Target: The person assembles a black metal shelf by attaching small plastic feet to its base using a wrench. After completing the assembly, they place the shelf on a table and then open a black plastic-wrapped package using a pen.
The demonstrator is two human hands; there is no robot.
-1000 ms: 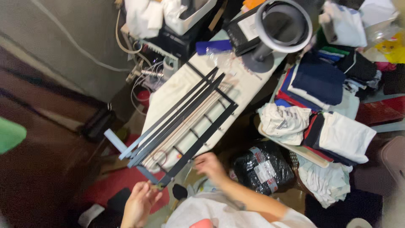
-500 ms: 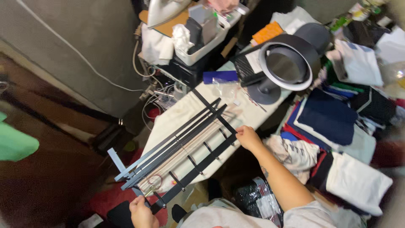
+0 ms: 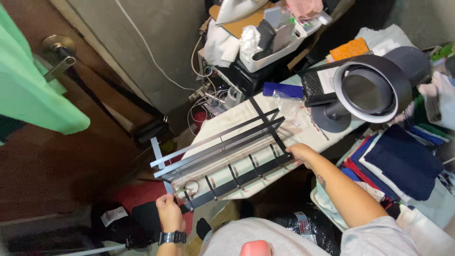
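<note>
Ring fan [image 3: 374,92] — folded clothes [image 3: 405,161] — iron [image 3: 235,9]

An ironing board [image 3: 222,178] carried a black metal rack [image 3: 227,151], a grey round fan [image 3: 369,92] and a blue packet [image 3: 283,89].

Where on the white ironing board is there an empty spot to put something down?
A bare strip of ironing board lies between the black rack and the tangle of cables. Another patch sits between the rack and the round fan. The middle is crowded: both hands, left hand and right hand, grip the rack there.
</note>
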